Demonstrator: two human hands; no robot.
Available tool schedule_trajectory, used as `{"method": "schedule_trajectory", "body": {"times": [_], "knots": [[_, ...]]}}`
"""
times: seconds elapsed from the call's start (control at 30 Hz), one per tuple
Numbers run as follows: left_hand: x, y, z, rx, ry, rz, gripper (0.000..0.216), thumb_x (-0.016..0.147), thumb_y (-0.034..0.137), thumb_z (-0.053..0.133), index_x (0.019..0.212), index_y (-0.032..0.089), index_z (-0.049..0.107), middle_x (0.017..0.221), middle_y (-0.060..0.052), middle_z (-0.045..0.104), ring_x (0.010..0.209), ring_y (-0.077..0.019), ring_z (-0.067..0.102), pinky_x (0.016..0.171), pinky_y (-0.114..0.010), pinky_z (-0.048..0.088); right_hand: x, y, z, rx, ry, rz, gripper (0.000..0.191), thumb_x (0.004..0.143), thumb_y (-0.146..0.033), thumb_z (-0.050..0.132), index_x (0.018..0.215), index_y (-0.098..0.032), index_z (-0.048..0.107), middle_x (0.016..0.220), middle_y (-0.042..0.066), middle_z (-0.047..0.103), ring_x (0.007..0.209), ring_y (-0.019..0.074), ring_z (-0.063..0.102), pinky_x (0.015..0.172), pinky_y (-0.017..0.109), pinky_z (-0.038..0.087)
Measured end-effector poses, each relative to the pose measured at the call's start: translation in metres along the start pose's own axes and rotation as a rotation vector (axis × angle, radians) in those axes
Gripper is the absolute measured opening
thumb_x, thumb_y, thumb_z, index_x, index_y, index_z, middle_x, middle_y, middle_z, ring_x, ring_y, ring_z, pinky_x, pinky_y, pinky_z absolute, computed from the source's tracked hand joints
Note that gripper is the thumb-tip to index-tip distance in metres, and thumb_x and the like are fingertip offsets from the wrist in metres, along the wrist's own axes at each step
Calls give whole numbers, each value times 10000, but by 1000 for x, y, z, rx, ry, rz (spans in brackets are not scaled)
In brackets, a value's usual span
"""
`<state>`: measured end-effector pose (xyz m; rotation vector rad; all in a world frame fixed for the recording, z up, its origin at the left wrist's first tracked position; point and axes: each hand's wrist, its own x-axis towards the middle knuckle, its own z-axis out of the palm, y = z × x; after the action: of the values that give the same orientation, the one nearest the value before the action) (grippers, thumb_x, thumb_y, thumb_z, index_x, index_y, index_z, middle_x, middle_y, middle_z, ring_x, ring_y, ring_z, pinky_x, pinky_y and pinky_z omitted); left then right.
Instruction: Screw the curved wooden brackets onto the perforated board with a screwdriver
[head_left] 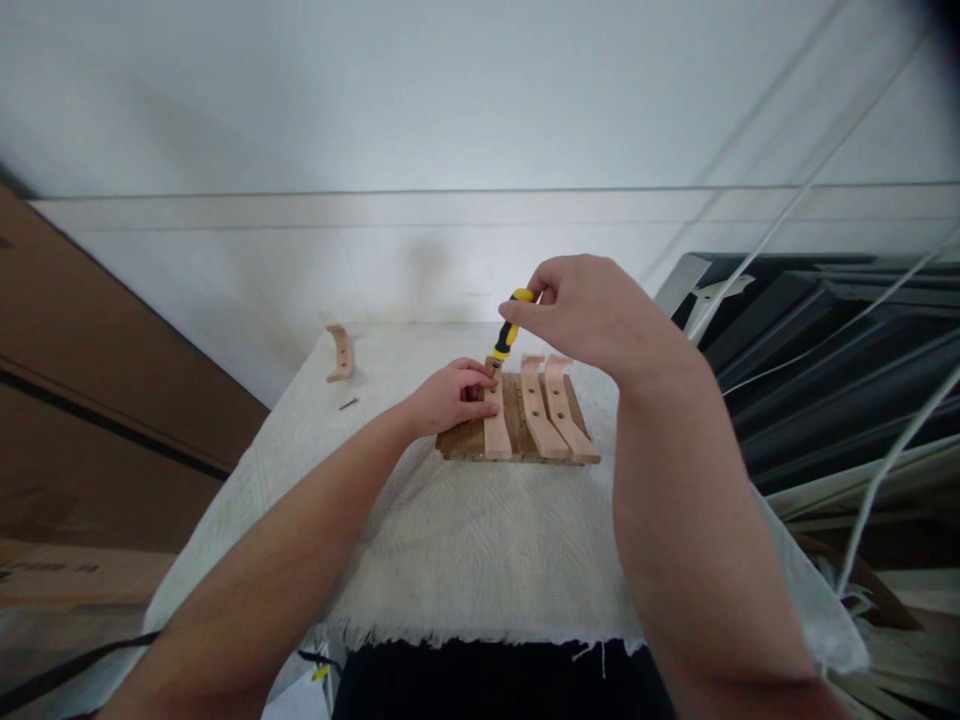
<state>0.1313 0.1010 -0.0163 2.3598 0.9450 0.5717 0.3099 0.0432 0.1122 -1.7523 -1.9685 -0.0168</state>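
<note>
A dark wooden board [517, 425] lies on a white cloth, with three pale curved wooden slats on it. My right hand [592, 310] is closed round the top of a yellow and black screwdriver [508, 335], which stands nearly upright with its tip at the far end of the leftmost slat [496, 425]. My left hand [450, 395] rests at the board's left edge, its fingers pinched against that slat's far end right by the screwdriver tip. The other two slats [551, 405] lie side by side to the right.
Covering the table is the white cloth [450, 540], whose frayed edge hangs nearest me. A spare curved slat [340, 352] and a small screw [347, 404] lie at the far left. Brown cardboard [97, 400] leans on the left. Dark panels and white cords [840, 380] crowd the right.
</note>
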Motion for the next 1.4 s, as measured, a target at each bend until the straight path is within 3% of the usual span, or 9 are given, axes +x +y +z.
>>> {"method": "schedule_trajectory", "body": {"times": [0.37, 0.57, 0.77, 0.93, 1.2, 1.4], "knots": [[0, 0, 0, 12, -9, 4, 389, 736, 374, 721, 1072, 180, 700, 1173, -92, 584, 985, -181, 587, 908, -330, 483, 8, 35, 0, -184, -128, 82, 264, 745, -356, 557, 800, -146, 707, 660, 94, 635, 711, 222, 581, 635, 322, 398], [2, 0, 8, 7, 109, 2, 276, 775, 321, 672, 993, 156, 706, 1055, -82, 613, 699, -102, 555, 739, -289, 505, 7, 43, -4, -115, -164, 79, 202, 717, -308, 578, 741, -156, 708, 563, 72, 603, 675, 221, 582, 617, 322, 398], [1, 5, 10, -5, 272, 68, 204, 864, 231, 516, 933, 160, 694, 948, -65, 651, 827, -135, 599, 783, -279, 492, 3, 42, -10, -81, -116, 47, 206, 723, -318, 572, 743, -160, 702, 562, 57, 597, 622, 186, 549, 587, 302, 384], [4, 15, 5, 52, 210, 130, 232, 876, 283, 530, 1008, 165, 681, 995, -74, 669, 733, -118, 591, 701, -259, 488, 4, 40, -12, -90, -157, 53, 202, 723, -320, 572, 728, -155, 688, 591, 63, 604, 587, 173, 532, 575, 301, 365], [2, 28, -1, 161, 183, 142, 227, 884, 294, 507, 896, 198, 713, 831, -33, 715, 729, -134, 619, 703, -263, 467, 3, 44, -15, -115, -207, 33, 206, 723, -317, 550, 671, -157, 669, 551, 59, 583, 562, 163, 508, 545, 294, 343], [-5, 35, -4, 6, 418, 15, 251, 880, 331, 507, 879, 180, 708, 784, -26, 710, 691, -130, 605, 665, -246, 465, -2, 34, -18, -36, -142, 28, 181, 726, -320, 558, 706, -180, 671, 583, 40, 583, 581, 160, 507, 568, 301, 354]]}}
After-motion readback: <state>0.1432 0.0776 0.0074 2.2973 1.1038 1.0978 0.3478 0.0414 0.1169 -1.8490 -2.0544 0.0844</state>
